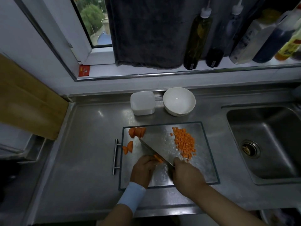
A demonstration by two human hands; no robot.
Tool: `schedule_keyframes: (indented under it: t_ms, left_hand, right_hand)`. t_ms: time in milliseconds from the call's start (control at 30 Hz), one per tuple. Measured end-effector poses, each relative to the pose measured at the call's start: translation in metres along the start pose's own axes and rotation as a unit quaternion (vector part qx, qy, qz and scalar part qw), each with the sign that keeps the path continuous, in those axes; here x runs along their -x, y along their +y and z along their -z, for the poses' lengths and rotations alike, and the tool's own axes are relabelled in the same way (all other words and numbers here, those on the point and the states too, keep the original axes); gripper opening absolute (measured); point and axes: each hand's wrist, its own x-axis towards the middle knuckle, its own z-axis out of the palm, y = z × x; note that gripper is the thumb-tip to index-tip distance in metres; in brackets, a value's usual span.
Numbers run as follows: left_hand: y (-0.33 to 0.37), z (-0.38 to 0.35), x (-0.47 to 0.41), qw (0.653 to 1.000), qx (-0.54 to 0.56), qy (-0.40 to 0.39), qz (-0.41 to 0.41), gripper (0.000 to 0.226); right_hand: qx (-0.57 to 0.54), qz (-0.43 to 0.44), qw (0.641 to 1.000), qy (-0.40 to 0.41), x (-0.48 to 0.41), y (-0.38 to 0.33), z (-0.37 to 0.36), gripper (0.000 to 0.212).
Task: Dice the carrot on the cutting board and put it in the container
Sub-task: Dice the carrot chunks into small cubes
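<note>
A steel cutting board lies on the counter. A pile of diced carrot sits on its right half. Larger carrot chunks lie at its far left corner, and two more chunks lie by its left edge. My right hand grips the handle of a knife, whose blade runs diagonally across the board. My left hand holds a carrot piece against the blade with curled fingers. A white square container and a white bowl stand behind the board.
A sink opens to the right of the board. Bottles line the windowsill above, beside a hanging dark towel. A wooden board leans at the left. A bar handle sticks out at the cutting board's left side.
</note>
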Motion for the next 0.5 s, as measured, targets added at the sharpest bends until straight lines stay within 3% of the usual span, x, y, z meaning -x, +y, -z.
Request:
schedule_keyframes:
  t_ms: [267, 400, 500]
  left_hand:
    - [-0.003, -0.001, 0.000, 0.999, -0.035, -0.010, -0.029, 0.012]
    - [0.001, 0.000, -0.003, 0.999, -0.032, 0.007, -0.023, 0.035]
    - [0.004, 0.003, -0.004, 0.998, -0.053, 0.016, -0.043, 0.039]
  right_hand:
    - [0.020, 0.025, 0.999, 0.006, 0.003, -0.002, 0.002, 0.011]
    - [0.056, 0.048, 0.997, 0.027, 0.012, -0.007, 0.008, 0.016]
    - [0.075, 0.038, 0.996, 0.013, 0.020, -0.018, 0.011, 0.015]
